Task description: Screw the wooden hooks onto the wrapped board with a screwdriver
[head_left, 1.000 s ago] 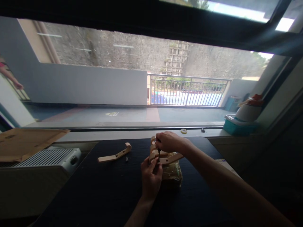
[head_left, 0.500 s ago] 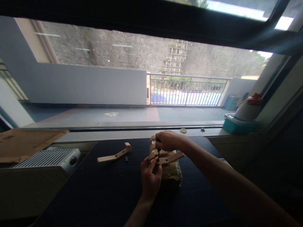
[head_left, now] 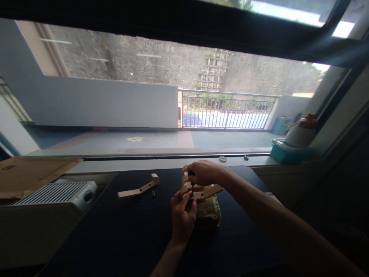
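My right hand (head_left: 206,172) is closed around a screwdriver (head_left: 192,187), whose dark shaft points down and whose handle is mostly hidden by the fingers. Its tip meets a curved wooden hook piece (head_left: 211,191) near the bent end. Gripping that end from the front is my left hand (head_left: 183,217), fingers and thumb pinched by the shaft. Under the wood lies a block-like package (head_left: 211,211) wrapped in shiny brownish film. More curved wooden ends (head_left: 185,179) stand behind, partly covered by my right hand. To the left rests a loose wooden hook (head_left: 140,190) beside small screws (head_left: 153,194).
The dark table (head_left: 115,231) stands against a window sill (head_left: 138,164). On the sill are a tape roll (head_left: 222,159), a small metal object (head_left: 246,157) and a teal box (head_left: 290,152) with a white container (head_left: 301,134) on top. Cardboard (head_left: 37,173) covers a radiator (head_left: 66,192) at left.
The whole view has shifted very slightly. Both hands keep their places on the wood and screwdriver, with the right hand's grip turned only a little.
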Motion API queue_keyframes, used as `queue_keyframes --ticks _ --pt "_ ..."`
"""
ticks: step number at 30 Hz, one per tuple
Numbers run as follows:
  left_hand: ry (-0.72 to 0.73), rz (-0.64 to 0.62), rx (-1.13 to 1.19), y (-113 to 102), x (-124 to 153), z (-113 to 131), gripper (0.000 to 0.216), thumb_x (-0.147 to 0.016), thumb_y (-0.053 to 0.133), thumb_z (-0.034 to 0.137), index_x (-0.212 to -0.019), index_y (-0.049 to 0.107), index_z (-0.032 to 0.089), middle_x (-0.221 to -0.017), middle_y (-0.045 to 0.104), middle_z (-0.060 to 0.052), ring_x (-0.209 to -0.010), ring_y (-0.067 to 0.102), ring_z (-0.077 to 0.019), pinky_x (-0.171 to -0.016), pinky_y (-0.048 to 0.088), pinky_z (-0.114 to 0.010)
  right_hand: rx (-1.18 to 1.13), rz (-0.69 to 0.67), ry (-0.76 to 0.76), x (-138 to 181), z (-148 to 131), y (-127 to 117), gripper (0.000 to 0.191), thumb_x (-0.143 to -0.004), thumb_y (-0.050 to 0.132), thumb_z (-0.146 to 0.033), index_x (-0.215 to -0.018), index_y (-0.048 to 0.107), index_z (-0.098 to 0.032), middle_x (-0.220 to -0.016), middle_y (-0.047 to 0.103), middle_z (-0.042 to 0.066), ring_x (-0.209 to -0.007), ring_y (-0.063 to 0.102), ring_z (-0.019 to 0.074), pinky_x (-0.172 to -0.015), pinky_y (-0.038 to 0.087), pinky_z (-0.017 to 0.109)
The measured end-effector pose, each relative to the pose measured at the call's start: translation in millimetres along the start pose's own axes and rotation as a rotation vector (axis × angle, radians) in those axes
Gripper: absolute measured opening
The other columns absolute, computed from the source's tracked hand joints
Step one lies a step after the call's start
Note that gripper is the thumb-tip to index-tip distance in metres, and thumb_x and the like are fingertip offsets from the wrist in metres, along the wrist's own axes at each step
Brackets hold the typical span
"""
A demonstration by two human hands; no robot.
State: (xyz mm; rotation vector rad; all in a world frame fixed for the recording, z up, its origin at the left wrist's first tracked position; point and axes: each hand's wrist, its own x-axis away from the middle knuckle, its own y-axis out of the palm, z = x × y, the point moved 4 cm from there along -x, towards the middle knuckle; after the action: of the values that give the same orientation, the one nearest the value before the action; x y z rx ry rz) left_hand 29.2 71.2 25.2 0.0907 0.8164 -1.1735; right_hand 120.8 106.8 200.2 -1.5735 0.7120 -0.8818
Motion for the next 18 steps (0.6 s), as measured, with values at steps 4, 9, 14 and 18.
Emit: queue_keyframes --ticks 4,9,14,18 --pt "0.009 0.004 -0.012 0.5 0.2 -0.1 0.028 -0.08 0.057 0.028 -0.105 0.067 0.02 -0.11 0.055 -0.01 -0.105 0.051 -0.0257 -0.092 0.047 -0.043 0.001 0.054 0.024 -1.0 4.4 7.3 0.027 -0.085 0.045 -0.03 -0.097 0.065 -0.016 -0.094 0.067 0.009 -0.079 0.06 0.0169 -0.059 0.036 0.024" --pt "0.033 0.018 -0.025 0.6 -1.1 0.1 0.027 -0.079 0.058 0.03 -0.103 0.067 0.022 -0.109 0.057 -0.009 -0.104 0.052 -0.0262 -0.092 0.046 -0.045 -0.002 0.071 0.078 1.1 10.4 7.2 0.031 -0.088 0.041 -0.034 -0.098 0.064 -0.015 -0.092 0.068 0.01 -0.075 0.061 0.0174 -0.055 0.036 0.024" --pt "0.051 0.011 -0.014 1.1 -2.9 -0.3 0.027 -0.079 0.058 0.033 -0.101 0.068 0.021 -0.106 0.059 -0.009 -0.103 0.053 -0.0268 -0.092 0.046 -0.045 -0.013 0.048 0.062 5.5 8.3 -0.4 0.029 -0.084 0.05 -0.034 -0.105 0.061 -0.017 -0.093 0.068 0.008 -0.073 0.06 0.0162 -0.054 0.037 0.023" --pt "0.048 -0.003 -0.027 1.2 -2.7 -0.9 0.029 -0.08 0.057 0.034 -0.103 0.067 0.021 -0.108 0.058 -0.009 -0.105 0.052 -0.0271 -0.092 0.046 -0.045 -0.017 0.078 0.044 3.2 5.5 1.0 0.024 -0.086 0.047 -0.028 -0.104 0.06 -0.018 -0.101 0.067 0.008 -0.082 0.061 0.0162 -0.061 0.039 0.024"
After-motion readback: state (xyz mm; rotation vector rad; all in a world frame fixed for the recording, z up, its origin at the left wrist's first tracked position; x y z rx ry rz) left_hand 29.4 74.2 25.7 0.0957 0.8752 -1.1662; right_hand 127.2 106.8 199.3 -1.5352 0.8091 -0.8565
